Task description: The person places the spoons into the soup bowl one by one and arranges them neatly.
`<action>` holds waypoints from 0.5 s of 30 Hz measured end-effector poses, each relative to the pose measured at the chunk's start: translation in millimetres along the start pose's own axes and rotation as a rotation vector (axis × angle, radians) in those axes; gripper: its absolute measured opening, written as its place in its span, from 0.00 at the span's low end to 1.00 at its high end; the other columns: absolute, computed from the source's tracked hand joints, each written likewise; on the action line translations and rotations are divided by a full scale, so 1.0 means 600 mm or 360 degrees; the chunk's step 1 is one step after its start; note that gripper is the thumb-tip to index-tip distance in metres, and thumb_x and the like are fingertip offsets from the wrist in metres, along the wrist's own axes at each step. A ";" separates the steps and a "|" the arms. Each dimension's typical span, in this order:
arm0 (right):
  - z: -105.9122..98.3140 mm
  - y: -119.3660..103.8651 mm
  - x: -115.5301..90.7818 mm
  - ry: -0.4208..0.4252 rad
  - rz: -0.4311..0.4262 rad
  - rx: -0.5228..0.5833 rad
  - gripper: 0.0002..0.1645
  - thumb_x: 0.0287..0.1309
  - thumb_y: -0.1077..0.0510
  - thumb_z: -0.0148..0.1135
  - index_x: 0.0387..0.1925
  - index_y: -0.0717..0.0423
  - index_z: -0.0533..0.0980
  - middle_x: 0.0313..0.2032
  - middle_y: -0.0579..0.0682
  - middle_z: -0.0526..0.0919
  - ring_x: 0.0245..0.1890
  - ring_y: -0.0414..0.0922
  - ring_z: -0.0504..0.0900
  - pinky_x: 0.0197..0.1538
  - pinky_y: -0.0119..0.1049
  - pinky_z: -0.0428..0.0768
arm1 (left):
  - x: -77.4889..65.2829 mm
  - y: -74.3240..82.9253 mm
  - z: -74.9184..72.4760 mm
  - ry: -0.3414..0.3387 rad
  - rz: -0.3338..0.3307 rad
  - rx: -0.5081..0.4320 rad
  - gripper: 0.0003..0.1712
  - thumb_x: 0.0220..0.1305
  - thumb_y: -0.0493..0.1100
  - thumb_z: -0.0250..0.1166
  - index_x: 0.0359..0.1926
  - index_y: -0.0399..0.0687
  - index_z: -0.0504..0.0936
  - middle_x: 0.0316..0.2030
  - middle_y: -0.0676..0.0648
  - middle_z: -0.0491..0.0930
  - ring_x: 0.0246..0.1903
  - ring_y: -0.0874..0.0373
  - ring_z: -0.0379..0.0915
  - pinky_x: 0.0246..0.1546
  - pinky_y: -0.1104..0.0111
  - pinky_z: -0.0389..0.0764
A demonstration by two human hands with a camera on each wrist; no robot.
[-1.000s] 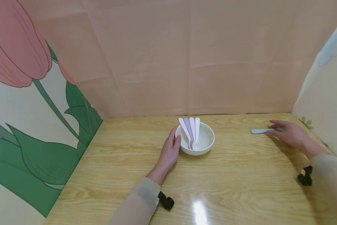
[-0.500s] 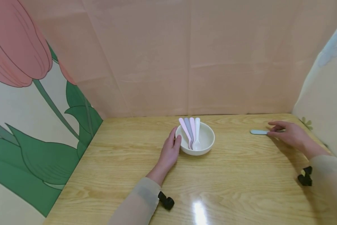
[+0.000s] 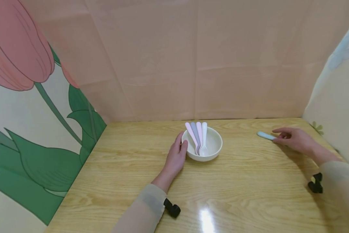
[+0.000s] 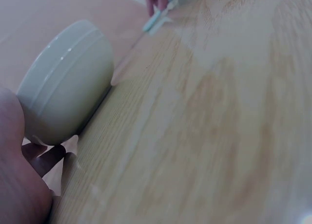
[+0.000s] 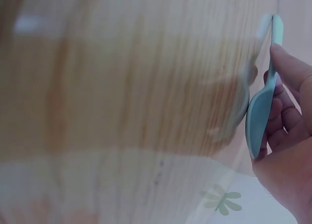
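Observation:
A white bowl [image 3: 215, 142] stands on the wooden table, tilted-looking only in the left wrist view. My left hand [image 3: 175, 157] holds its left side, thumb over the rim and fingers around the outer wall [image 4: 73, 83]. Inside lean a white spoon [image 3: 204, 137] and other utensils with pink [image 3: 191, 131] and greyish-purple [image 3: 195, 132] handles, all pointing to the back. Off to the right, my right hand [image 3: 297, 140] pinches a light teal spoon [image 5: 261, 112] by its handle, thumb on top. The handle end [image 3: 264, 135] points left; the spoon's bowl lies under the palm, hidden in the head view.
A pinkish cloth backdrop [image 3: 151, 64] rises along the table's [image 3: 235, 194] back edge. Side panels stand left, with a printed tulip [image 3: 23, 48], and right, close to my right hand. Black wrist cameras [image 3: 172, 207] sit on both sleeves.
The teal spoon's handle has swung, its free end now tipped toward the back left. My right hand has shifted slightly left with it. The left hand and bowl have stayed put.

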State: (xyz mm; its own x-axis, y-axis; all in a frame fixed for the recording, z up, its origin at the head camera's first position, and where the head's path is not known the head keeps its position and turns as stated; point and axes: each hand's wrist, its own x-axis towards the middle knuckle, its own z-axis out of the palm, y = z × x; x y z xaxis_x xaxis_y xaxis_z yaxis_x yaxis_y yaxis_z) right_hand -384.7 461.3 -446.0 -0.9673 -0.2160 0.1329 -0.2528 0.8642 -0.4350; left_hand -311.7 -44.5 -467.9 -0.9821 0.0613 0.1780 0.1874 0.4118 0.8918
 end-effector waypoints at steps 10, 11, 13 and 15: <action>0.005 -0.005 -0.001 -0.0090 -0.0007 0.0033 0.33 0.63 0.43 0.69 0.63 0.58 0.77 0.42 0.51 0.84 0.41 0.45 0.80 0.39 0.31 0.76 | 0.000 -0.001 0.001 0.0006 0.0001 -0.0006 0.31 0.78 0.65 0.42 0.78 0.76 0.53 0.72 0.53 0.65 0.69 0.58 0.60 0.70 0.58 0.62; 0.006 -0.006 -0.001 -0.0093 -0.0011 0.0038 0.33 0.64 0.43 0.69 0.63 0.58 0.76 0.43 0.51 0.84 0.42 0.47 0.81 0.39 0.31 0.76 | 0.000 -0.001 0.001 0.0008 0.0009 -0.0007 0.31 0.78 0.65 0.42 0.78 0.75 0.53 0.72 0.53 0.65 0.69 0.58 0.60 0.70 0.58 0.62; 0.006 -0.009 -0.001 -0.0095 -0.0017 0.0035 0.33 0.64 0.44 0.68 0.64 0.59 0.76 0.43 0.52 0.84 0.43 0.49 0.81 0.39 0.31 0.77 | 0.000 -0.002 0.001 0.0013 0.0033 -0.0014 0.31 0.79 0.64 0.42 0.78 0.74 0.54 0.71 0.52 0.66 0.69 0.57 0.61 0.70 0.57 0.62; 0.006 -0.012 -0.002 -0.0093 -0.0024 0.0033 0.34 0.64 0.44 0.68 0.64 0.59 0.76 0.44 0.53 0.84 0.43 0.50 0.81 0.40 0.32 0.77 | 0.001 -0.002 0.002 0.0017 0.0061 -0.0026 0.30 0.80 0.61 0.43 0.78 0.72 0.54 0.71 0.51 0.66 0.68 0.57 0.63 0.69 0.57 0.63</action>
State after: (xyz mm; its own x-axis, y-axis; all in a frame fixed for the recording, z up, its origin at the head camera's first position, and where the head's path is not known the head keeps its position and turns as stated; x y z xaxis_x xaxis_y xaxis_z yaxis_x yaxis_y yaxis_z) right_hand -381.8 453.7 -446.0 -0.9628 -0.2558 0.0875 -0.2672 0.8513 -0.4515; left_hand -312.4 -44.0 -469.4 -0.9739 0.0674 0.2165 0.2253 0.3946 0.8908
